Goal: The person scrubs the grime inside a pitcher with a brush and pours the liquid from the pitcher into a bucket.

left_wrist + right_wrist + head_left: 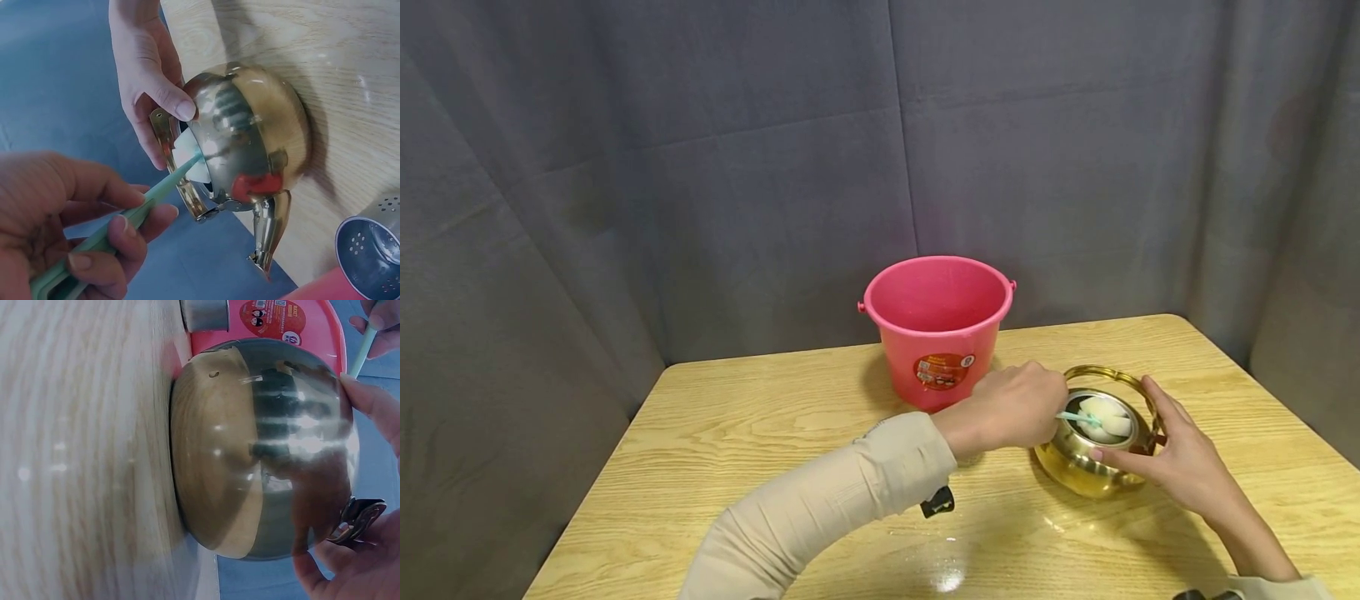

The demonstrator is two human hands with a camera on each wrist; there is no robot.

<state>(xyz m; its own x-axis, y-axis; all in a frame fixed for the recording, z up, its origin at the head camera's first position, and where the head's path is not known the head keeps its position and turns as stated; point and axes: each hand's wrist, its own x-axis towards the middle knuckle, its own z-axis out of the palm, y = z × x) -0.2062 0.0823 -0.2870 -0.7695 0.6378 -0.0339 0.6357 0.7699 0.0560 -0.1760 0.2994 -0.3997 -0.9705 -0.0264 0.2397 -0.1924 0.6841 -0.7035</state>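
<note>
My left hand [1017, 408] grips the mint green handle [165, 187] of a sponge brush. Its white sponge head [1103, 418] sits in the round top opening of a shiny gold kettle [1090, 471]. The kettle stands upright on the table, lid off, its hoop handle [1108, 372] raised. With thumb at the rim and fingers round the far side by the handle mount, my right hand [1187, 462] holds the kettle. In the left wrist view the spout [270, 231] shows; my left hand hides it in the head view.
A pink bucket [940, 350] with an orange label stands behind my left forearm. Beside it is a perforated metal cup [359, 250], mostly hidden by the arm in the head view. Wet spots shine on the wooden table [760, 442]. Grey curtains [775, 167] hang around it.
</note>
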